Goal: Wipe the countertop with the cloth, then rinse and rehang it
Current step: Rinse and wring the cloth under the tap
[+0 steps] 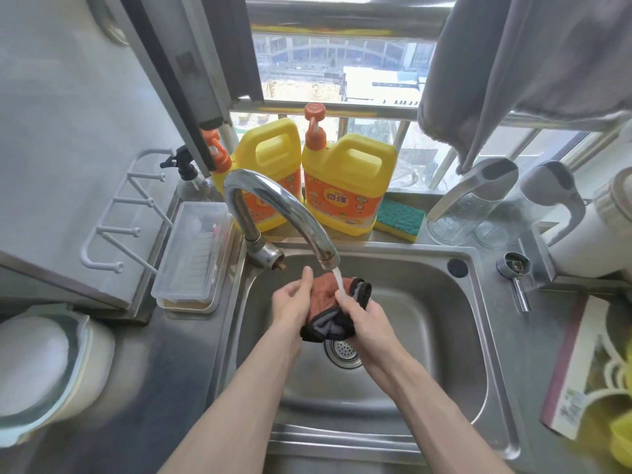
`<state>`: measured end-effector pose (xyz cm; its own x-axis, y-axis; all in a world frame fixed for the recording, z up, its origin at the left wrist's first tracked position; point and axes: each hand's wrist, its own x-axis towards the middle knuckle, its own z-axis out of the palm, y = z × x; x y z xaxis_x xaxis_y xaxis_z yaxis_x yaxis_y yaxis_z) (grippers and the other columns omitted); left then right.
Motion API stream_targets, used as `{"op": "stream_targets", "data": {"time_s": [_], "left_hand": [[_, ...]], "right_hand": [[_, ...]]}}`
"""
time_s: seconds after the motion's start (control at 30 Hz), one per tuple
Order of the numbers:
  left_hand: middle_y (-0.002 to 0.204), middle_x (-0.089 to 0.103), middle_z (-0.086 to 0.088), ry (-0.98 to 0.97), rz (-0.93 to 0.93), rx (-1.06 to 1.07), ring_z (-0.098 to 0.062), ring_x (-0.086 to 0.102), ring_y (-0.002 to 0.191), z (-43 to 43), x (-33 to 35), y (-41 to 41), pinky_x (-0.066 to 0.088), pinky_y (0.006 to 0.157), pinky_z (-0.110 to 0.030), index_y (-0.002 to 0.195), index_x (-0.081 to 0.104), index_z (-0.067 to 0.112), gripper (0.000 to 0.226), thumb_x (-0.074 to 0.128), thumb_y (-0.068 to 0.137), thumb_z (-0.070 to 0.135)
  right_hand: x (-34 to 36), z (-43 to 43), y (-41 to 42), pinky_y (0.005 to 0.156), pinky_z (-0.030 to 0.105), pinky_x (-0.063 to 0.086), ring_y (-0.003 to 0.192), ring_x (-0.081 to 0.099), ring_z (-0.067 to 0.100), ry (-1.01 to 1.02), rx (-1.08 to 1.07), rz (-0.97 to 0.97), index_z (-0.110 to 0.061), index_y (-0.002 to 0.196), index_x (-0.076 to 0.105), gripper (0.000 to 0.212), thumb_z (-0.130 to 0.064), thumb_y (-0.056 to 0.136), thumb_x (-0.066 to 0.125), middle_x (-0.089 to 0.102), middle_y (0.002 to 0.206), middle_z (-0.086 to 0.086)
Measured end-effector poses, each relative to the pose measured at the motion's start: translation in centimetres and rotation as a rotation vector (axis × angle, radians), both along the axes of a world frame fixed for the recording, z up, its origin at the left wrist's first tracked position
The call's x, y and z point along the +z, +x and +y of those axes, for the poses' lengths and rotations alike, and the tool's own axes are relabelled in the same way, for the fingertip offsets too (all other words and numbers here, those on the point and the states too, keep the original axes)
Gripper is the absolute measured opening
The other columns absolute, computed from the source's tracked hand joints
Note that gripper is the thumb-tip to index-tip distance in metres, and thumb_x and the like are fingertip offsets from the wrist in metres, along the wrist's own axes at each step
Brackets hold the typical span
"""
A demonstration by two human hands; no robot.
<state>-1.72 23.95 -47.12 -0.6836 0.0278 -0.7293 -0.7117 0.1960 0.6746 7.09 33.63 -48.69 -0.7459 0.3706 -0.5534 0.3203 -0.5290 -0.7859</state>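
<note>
So right now the rinse part is happening. Both hands are working the rust-orange cloth with the grey back and black trim (330,307) right under the curved chrome faucet (277,213), and water is running straight onto the bunched-up fabric. The left hand (292,302) is pinching the cloth from the left of the faucet stream, thumb sticking up and fingers curled around it. The right hand (367,323) is wrapped around the lower end just right of the stream, fingers closed on the fabric. All of this is hovering over the stainless steel sink basin (427,319), a bit in front of the faucet and above the round drain strainer (343,352).

Progress-wise, I'm guessing the wiping is done, since the cloth is already under the water, though the counter itself isn't telling me much. What's left: finishing the rinse, probably wringing it out, shutting off the water, then hanging it back up. The white wall hook rack (116,230) well left of the faucet could be the spot, but I can't say for sure.
</note>
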Motion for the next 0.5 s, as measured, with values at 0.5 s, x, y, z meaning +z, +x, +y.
{"op": "stream_targets", "data": {"time_s": [0.5], "left_hand": [[0.117, 0.073, 0.009, -0.044, 0.504, -0.72, -0.017, 0.074, 0.078, -3.7, 1.5, 2.8, 0.055, 0.055, -0.023, 0.127, 0.07, 0.029, 0.044, 0.045, 0.1, 0.004]], "right_hand": [[1.3, -0.2, 2.6, 0.09, 0.049, 0.06, 0.096, 0.078, 0.033, 0.112, 0.1, -0.084, -0.007, 0.101, 0.076, 0.026, -0.008, 0.108, 0.051, 0.08, 0.095, 0.013]]}}
